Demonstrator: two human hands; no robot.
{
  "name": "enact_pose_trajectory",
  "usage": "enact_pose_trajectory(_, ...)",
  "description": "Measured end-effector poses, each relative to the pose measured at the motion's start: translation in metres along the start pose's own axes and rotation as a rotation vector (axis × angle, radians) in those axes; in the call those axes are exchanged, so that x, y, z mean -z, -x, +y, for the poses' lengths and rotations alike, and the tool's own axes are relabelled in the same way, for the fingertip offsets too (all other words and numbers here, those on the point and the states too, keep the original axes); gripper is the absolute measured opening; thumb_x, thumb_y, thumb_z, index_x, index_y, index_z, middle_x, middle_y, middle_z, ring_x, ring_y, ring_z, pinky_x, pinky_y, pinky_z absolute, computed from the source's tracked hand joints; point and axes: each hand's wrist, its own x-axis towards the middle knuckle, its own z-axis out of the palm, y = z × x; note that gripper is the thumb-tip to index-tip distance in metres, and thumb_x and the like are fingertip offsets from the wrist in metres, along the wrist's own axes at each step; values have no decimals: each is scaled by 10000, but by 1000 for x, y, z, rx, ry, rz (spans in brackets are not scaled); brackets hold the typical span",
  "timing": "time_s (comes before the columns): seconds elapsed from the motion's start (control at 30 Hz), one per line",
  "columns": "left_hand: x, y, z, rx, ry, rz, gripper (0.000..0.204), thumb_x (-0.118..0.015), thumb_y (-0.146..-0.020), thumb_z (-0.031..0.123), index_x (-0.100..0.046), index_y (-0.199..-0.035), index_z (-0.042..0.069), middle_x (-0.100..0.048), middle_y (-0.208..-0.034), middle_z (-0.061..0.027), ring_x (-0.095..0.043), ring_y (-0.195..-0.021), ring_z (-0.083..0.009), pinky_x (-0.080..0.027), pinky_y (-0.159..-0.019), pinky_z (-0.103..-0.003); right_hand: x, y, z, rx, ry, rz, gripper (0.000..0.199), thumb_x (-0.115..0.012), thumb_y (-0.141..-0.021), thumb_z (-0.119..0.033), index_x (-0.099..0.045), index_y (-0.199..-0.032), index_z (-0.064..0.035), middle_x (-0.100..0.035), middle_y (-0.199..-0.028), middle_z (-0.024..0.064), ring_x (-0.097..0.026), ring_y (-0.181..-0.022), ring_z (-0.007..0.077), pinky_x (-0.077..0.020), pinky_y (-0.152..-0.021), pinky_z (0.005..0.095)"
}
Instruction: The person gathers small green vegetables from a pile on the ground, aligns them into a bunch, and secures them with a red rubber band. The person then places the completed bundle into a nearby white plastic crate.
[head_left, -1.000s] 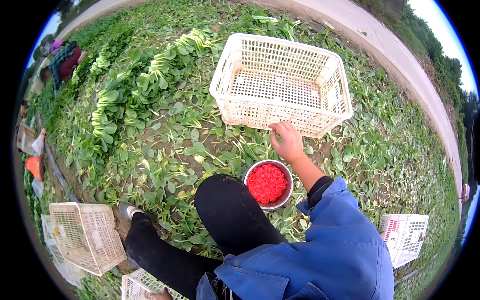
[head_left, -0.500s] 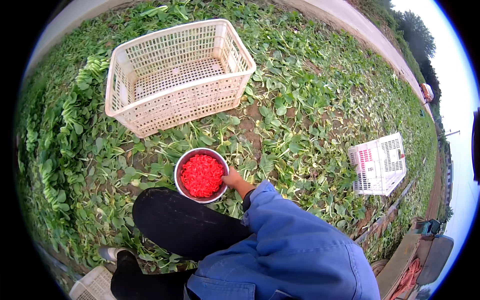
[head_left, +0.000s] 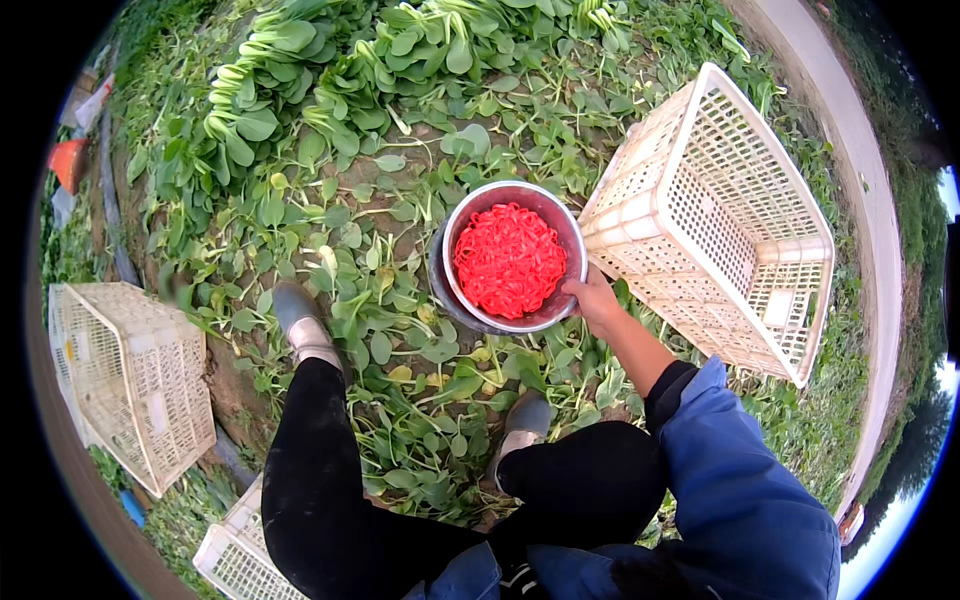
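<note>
My right hand point(head_left: 593, 300) grips the right rim of a round metal bowl point(head_left: 572, 250), fingers closed on its edge. Inside lies a heap of thin red loops that look like rubber bands point(head_left: 509, 261). Held in front of my knees, the bowl appears above the leafy ground, and its grey outer side shows at the lower left. Close to the hand, on its right, stands an off-white plastic crate point(head_left: 640, 215) with slotted walls. No part of my left hand can be seen.
Bunches of leafy greens point(head_left: 400, 60) lie in rows at the far side. Loose leaves cover the soil around my shoes point(head_left: 297, 310). Two more crates, one at the left point(head_left: 165, 390) and another by my left leg point(head_left: 235, 550), stand nearby. A pale path point(head_left: 875, 220) curves along the right.
My view has turned left, so the large crate now appears on the right and the rows of greens have come into sight. The bowl stays in my right hand.
</note>
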Motion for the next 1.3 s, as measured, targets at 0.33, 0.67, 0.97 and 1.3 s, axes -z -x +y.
enact_pose_trajectory(0.33,21,15,-14,75,123,-188,762,-756,-865,208,-403,-1500,-21,-510,-1487,-204,-470,-1386,-342,-359,-1181,-422,-50,-197,-101,21,-299,413,310,-549,-1011,-62,-509,-1318,-82,-669,-1168,114,-689,-883,242,-608,-649,364)
enact_pose_trajectory(0.67,81,-57,-5,-4,675,-426,737,-748,-877,228,-422,-1494,-11,-516,-1487,-201,-479,-1383,-341,-367,-1177,-424,-42,-118,-160,-335,555,69,459,-652,-1022,-317,-571,-1407,-81,-672,-1285,81,-685,-1062,203,-561,-905,367)
enact_pose_trajectory(0.97,134,-143,-55,-144,1074,-476,716,-740,-888,247,-439,-1488,-3,-522,-1487,-199,-488,-1380,-341,-374,-1174,-426,-45,40,-196,-678,83,69,520,-392,-1116,-423,-605,-1378,-27,-671,-1354,120,-641,-1199,258,-468,-1101,422)
enact_pose_trajectory(1.3,93,-88,-222,340,703,-436,694,-732,-899,267,-457,-1481,7,-529,-1488,-196,-497,-1377,-340,-382,-1169,-428,-194,123,-337,14,337,-264,420,-594,-891,-293,-767,-996,76,-750,-1039,234,-650,-1151,377,-427,-1101,458)
